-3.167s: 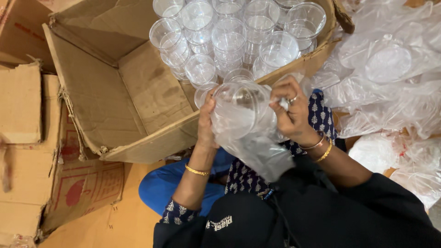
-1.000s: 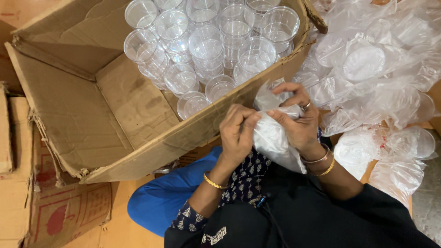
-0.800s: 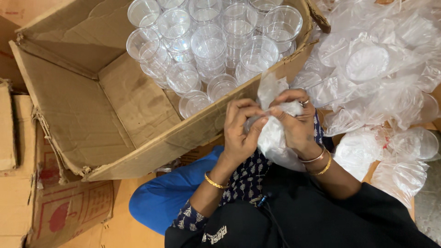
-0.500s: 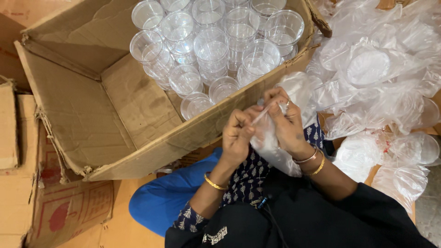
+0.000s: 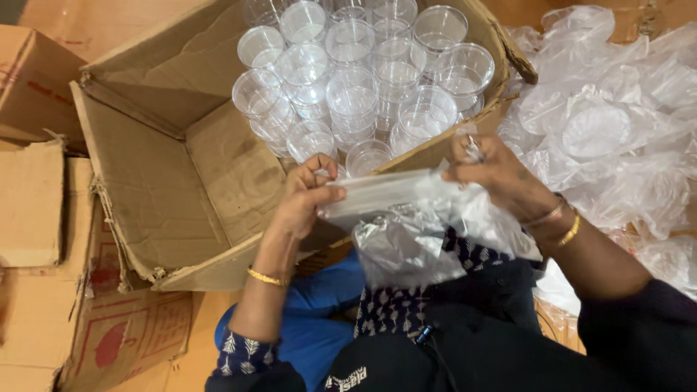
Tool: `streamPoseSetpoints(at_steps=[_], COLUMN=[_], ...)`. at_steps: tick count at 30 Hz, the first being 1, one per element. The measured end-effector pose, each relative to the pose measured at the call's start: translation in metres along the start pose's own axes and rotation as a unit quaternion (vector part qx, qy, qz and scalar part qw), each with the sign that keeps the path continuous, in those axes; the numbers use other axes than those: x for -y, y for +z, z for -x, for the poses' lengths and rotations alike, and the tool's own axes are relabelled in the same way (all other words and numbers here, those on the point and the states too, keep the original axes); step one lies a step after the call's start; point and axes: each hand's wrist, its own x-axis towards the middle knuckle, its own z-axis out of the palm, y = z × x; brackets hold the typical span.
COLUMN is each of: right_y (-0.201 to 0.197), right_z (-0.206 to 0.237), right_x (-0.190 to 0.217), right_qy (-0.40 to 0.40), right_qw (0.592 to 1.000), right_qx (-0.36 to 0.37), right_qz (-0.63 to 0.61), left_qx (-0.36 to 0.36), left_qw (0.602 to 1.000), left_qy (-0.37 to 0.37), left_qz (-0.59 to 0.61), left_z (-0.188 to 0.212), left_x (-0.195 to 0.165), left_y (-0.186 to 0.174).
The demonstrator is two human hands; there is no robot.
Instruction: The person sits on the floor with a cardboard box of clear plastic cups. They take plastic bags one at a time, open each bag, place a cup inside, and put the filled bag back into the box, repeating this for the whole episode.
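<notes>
Two hands are working a clear plastic bag (image 5: 428,225) just below the near wall of the open cardboard box (image 5: 167,181). The left hand (image 5: 305,199) is pinching the bag's left end, its fingers (image 5: 327,194) curled together and clamped on the plastic, thumb underneath. The right hand (image 5: 497,174) is gripping the bag's right end beside the box's near right corner, fingers closed tight on the film and pulling it taut between both hands. The rest of the bag is hanging crumpled over the person's lap. Inside the box, clear plastic cups (image 5: 356,87) are standing upright in packed rows. To the right of the box, a heap of bagged cups (image 5: 610,131) is lying, and flattened cartons (image 5: 36,218) are sitting to its left.
</notes>
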Motion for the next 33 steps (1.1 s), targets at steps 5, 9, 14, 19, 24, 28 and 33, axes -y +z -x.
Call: streamPoseSetpoints(at_steps=[5, 9, 14, 19, 24, 28, 33], right_y=[-0.003, 0.013, 0.011, 0.019, 0.034, 0.046, 0.061], right_z=[-0.115, -0.179, -0.176, -0.143, -0.097, -0.077, -0.034], right_x=[-0.015, -0.040, -0.040, -0.004, 0.033, 0.050, 0.033], right_qy=[-0.171, -0.104, -0.097, -0.181, -0.230, -0.267, -0.311], right_qw=[0.859, 0.727, 0.718, 0.840, 0.885, 0.880, 0.877], right_qx=[-0.063, -0.058, -0.048, -0.070, -0.150, -0.103, -0.010], right_qz=[0.478, 0.676, 0.687, 0.507, 0.377, 0.380, 0.367], left_qx=[-0.241, -0.300, -0.237, -0.176, -0.079, 0.215, 0.393], left_qw=[0.945, 0.872, 0.933, 0.982, 0.972, 0.954, 0.866], left_qy=[0.068, 0.078, -0.091, -0.006, -0.015, -0.029, 0.100], left_qz=[-0.208, -0.380, -0.254, 0.064, 0.221, 0.205, -0.293], left_z=[-0.088, -0.158, -0.162, -0.133, -0.071, -0.023, 0.014], left_x=[0.025, 0.046, 0.053, 0.018, 0.002, -0.018, -0.019], left_y=[-0.024, -0.033, -0.018, -0.002, 0.024, 0.044, 0.099])
